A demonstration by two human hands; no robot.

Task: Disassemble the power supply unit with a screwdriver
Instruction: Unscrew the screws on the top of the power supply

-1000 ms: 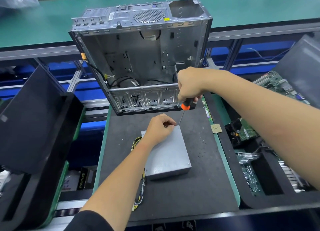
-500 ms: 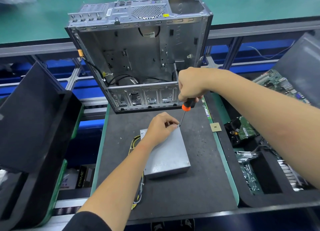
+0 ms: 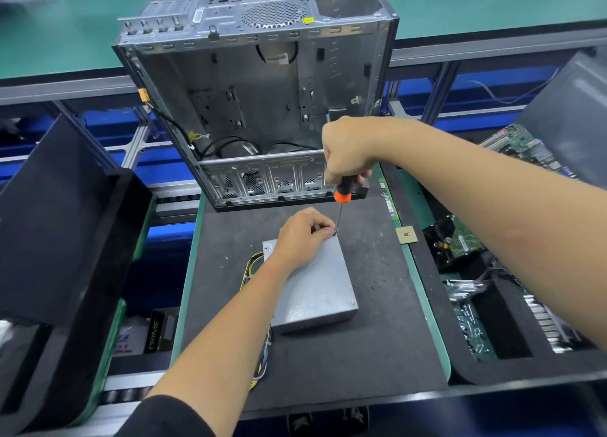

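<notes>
Power supply unit (image 3: 315,285) flat on table mat (image 3: 377,338), below empty case (image 3: 256,101). Right hand (image 3: 346,151) fisted round screwdriver (image 3: 341,200), tip on far-corner screw. Left hand (image 3: 300,238) pinches at tip (steadying it, probably).

Two bare forearms reach in from the lower edge. The left arm (image 3: 210,331) wears a black sleeve (image 3: 167,417) pushed up near the elbow; the right arm (image 3: 492,206) shows no sleeve, watch or glove.

The power supply unit (image 3: 315,285) lay on the mat (image 3: 377,338); the computer case (image 3: 259,92) stood behind it; cables (image 3: 254,266) trailed left.
</notes>
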